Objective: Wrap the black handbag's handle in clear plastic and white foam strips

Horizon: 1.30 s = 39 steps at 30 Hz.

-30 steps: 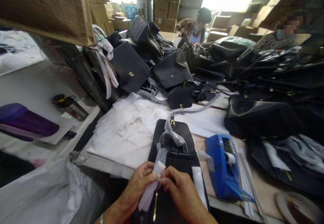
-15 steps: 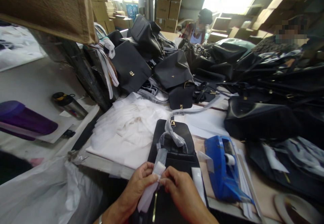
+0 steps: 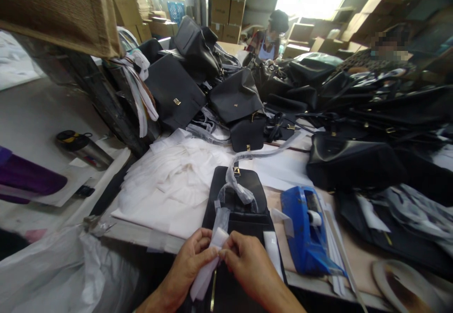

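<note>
A black backpack (image 3: 247, 223) lies in front of me at the table's edge, its gold buckle (image 3: 236, 171) at the far end. One of its straps, in clear plastic film (image 3: 222, 218), runs toward me into a white foam wrap (image 3: 203, 277). My left hand (image 3: 193, 261) is closed around this wrap, thumb on top. From the other side my right hand (image 3: 244, 256) pinches the wrap's edge, fingertips touching the left thumb. What lies between the right fingertips is partly hidden. A second white foam piece (image 3: 272, 249) rests along the bag's right side.
A blue tape dispenser (image 3: 302, 237) stands right of the bag, near a tape roll (image 3: 403, 284). White foam sheets (image 3: 163, 185) are piled at left. Black bags (image 3: 237, 94) heap across the back, with two people beyond. Bottles (image 3: 83, 148) stand on a shelf at far left.
The view has turned slightly right, so the surroundings sit further left. Both hands stay on the foam wrap, with the right fingertips pressed in closer against the left thumb.
</note>
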Each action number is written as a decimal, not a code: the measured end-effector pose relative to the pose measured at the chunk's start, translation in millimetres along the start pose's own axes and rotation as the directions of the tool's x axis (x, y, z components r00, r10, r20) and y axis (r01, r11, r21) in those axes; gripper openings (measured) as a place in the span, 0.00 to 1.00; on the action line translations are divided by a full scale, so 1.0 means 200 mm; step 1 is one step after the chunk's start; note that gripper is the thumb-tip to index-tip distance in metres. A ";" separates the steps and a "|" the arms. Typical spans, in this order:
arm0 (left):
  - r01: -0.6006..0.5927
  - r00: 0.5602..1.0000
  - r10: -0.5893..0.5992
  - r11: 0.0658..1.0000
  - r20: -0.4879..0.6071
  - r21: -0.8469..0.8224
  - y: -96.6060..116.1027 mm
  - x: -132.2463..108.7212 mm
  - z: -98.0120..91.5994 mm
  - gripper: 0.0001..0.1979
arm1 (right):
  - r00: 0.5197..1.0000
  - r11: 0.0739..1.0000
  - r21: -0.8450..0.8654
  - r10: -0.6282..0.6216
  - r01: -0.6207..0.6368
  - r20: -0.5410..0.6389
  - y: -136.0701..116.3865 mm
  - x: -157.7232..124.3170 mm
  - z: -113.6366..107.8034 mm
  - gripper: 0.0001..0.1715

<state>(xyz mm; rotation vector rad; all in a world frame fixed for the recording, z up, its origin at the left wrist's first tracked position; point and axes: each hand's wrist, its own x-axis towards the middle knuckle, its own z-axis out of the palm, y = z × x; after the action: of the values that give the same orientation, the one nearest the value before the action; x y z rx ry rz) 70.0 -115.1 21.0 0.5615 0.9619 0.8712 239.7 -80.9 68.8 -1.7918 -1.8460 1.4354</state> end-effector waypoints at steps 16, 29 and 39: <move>0.042 0.999 -0.044 0.997 0.032 0.066 0.02 -0.01 -0.02 0.16 | 0.999 0.999 -0.005 0.034 -0.034 -0.011 -0.03 0.01 0.00 0.07; 0.016 0.997 -0.013 0.999 -0.080 0.039 0.00 0.01 0.00 0.16 | 0.999 0.990 -0.135 -0.037 0.031 -0.040 -0.07 -0.02 0.06 0.06; -0.032 0.988 0.059 0.983 -0.146 0.183 -0.03 0.00 0.00 0.17 | 1.000 0.986 -0.168 -0.006 0.007 0.003 -0.09 -0.05 0.03 0.04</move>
<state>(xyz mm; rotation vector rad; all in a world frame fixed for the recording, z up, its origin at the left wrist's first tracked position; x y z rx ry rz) 73.0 -118.2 15.7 0.6816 1.1774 0.8821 227.1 -87.7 82.9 -1.8574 -2.0273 1.3145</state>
